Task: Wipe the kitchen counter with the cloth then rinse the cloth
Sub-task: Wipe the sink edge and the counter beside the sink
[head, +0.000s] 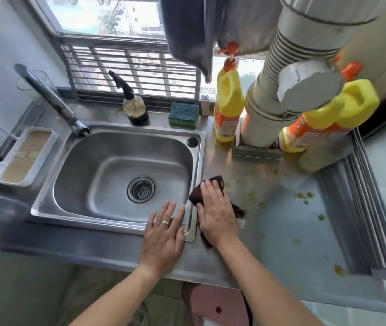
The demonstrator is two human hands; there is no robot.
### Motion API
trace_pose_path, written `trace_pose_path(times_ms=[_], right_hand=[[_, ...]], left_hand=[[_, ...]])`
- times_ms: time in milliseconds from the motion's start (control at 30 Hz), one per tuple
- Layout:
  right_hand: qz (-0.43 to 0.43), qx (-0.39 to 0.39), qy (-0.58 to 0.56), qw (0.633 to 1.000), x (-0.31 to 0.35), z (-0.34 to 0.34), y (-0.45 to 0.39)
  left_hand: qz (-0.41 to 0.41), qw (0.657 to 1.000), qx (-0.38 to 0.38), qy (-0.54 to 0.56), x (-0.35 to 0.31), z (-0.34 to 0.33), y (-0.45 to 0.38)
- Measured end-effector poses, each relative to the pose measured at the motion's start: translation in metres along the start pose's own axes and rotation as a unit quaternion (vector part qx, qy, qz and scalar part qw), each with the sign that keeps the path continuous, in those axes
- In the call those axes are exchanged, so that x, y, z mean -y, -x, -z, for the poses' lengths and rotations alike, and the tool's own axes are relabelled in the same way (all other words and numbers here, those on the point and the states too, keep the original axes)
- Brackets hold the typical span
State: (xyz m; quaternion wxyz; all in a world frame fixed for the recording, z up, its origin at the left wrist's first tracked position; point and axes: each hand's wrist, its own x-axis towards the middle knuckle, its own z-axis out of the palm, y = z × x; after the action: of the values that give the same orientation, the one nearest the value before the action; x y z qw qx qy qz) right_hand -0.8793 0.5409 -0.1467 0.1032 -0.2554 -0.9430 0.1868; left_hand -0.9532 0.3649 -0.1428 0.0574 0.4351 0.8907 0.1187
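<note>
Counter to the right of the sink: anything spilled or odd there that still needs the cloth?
Yes. Yellow-green drops are scattered over the counter right of the sink, reaching its front corner. The right hand presses the dark cloth flat at the sink's edge, short of them. The left hand rests flat on the rim.

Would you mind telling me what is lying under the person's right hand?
Under the right hand lies a dark brown cloth, pressed flat on the steel counter beside the sink. The cloth's middle and the counter beneath it are covered, so any spill there is hidden.
</note>
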Motion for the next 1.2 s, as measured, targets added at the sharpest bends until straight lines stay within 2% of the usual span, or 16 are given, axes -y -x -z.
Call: trace_pose_path(times_ms=[167,367,533,633,700,733,800,867,1000,1200], right_hand=[[-0.018,0.007,0.017,1.000,-0.034,0.012,-0.030],[-0.109,-0.053,0.062,0.991,-0.114,0.051,0.007],[-0.171,-0.070,0.066,0.981,-0.159,0.076,0.030],[-0.252,-0.166,-0.003,0.954,-0.152,0.087,0.036],[-0.220,-0.221,0.001,0.950,-0.133,0.090,0.046],[-0.171,-0.208,0.015,0.963,-0.121,0.087,0.052],[-0.061,-0.110,0.028,0.992,-0.100,0.073,0.063],[-0.014,-0.037,0.021,0.999,-0.091,0.056,0.064],[-0.023,-0.005,0.004,1.000,-0.101,0.051,0.027],[-0.056,0.013,0.034,0.998,-0.131,0.063,-0.040]], left_hand=[[0.001,1.000,-0.013,0.007,-0.001,0.001,0.003],[-0.004,0.999,-0.036,0.011,-0.002,0.004,0.006],[-0.019,0.997,-0.067,0.022,-0.023,0.018,-0.013],[-0.042,0.997,-0.061,0.035,-0.045,0.020,-0.035],[-0.059,0.997,-0.044,0.038,-0.059,0.015,-0.049],[-0.068,0.996,-0.037,0.035,-0.065,0.011,-0.056],[-0.083,0.996,-0.025,0.027,-0.074,0.002,-0.066],[-0.089,0.996,-0.021,0.015,-0.083,-0.007,-0.076],[-0.047,0.999,-0.012,-0.021,-0.100,-0.016,-0.091],[-0.045,0.998,-0.041,-0.035,-0.104,-0.024,-0.092]])
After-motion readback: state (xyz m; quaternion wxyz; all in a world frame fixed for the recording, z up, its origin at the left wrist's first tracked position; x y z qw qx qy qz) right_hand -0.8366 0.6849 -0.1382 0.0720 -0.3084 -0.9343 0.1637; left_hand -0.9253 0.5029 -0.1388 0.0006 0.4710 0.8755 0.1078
